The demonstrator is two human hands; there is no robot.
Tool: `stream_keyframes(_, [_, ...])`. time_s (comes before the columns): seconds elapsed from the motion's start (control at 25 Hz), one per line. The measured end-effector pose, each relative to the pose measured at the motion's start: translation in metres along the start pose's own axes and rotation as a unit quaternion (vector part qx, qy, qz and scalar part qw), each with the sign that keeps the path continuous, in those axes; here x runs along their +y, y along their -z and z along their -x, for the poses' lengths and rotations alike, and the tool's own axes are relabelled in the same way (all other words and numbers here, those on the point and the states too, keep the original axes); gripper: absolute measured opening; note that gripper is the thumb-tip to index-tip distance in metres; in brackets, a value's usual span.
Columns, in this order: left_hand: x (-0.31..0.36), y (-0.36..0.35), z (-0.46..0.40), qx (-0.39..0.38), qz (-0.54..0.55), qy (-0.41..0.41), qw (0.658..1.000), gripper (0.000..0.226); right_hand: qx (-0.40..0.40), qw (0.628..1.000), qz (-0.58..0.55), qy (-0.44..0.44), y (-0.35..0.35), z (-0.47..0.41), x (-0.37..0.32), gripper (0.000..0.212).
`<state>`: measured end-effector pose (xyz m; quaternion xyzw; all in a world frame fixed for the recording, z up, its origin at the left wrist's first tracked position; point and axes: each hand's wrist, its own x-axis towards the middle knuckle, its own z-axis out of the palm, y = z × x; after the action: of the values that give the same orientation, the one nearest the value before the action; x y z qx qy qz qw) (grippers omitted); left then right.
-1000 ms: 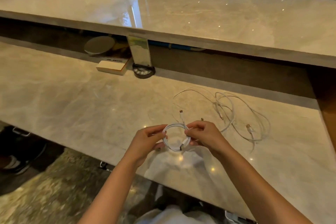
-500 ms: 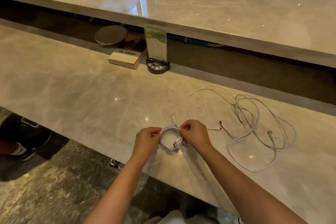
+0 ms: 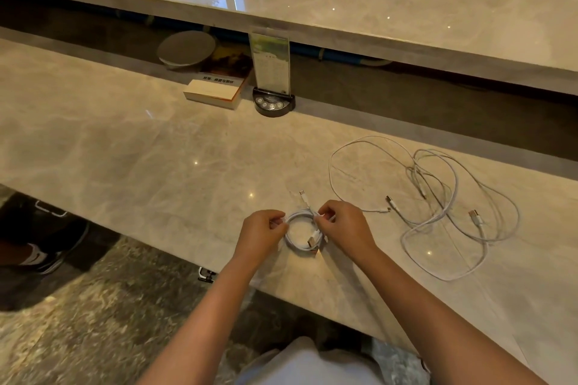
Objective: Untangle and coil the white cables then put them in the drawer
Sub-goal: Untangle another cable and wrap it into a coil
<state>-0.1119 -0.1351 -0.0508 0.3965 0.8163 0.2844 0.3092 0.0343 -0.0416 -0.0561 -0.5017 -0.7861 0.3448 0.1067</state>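
Both hands (image 3: 305, 230) pinch the light, springy coiled cable (image 3: 301, 233) at nine and three o'clock, likely to unspool if released

coiled cable (image 3: 298, 233): white, small tight ring, plug end sticking up, at counter's near edge | loose cables (image 3: 444, 206): white, tangled, sprawled flat to its right

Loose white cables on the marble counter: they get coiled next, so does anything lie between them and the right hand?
Nothing visible does. Bare marble counter separates the right hand from the loose white cables.
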Motion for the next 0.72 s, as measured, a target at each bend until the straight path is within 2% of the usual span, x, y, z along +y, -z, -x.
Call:
stream_keyframes(0.16, [0.022,0.007,-0.001,-0.003,-0.069,-0.071,0.995,0.033,-0.003,1.0,0.028,0.01,0.014,0.005,0.007,0.022])
stream_keyframes(0.28, [0.052,-0.005,0.001,-0.003,-0.106,-0.167,0.98,0.033,0.025,0.995,0.098,0.015,0.037,0.022,0.021,0.025])
stream_keyframes(0.44, [0.09,-0.046,0.006,-0.024,-0.148,-0.304,0.941,0.039,0.127,0.98,0.145,0.049,0.078,0.054,0.052,0.019])
stream_keyframes(0.56, [0.105,-0.089,0.014,-0.064,-0.2,-0.393,0.895,0.05,0.2,0.965,0.164,0.034,0.1,0.079,0.098,0.013])
stream_keyframes(0.64, [0.105,-0.121,0.018,-0.11,-0.234,-0.443,0.858,0.064,0.178,0.968,0.175,0.009,0.102,0.098,0.132,0.014])
stream_keyframes(0.72, [0.102,-0.149,0.018,-0.145,-0.236,-0.427,0.86,0.072,0.123,0.973,0.195,0.003,0.099,0.114,0.161,0.015])
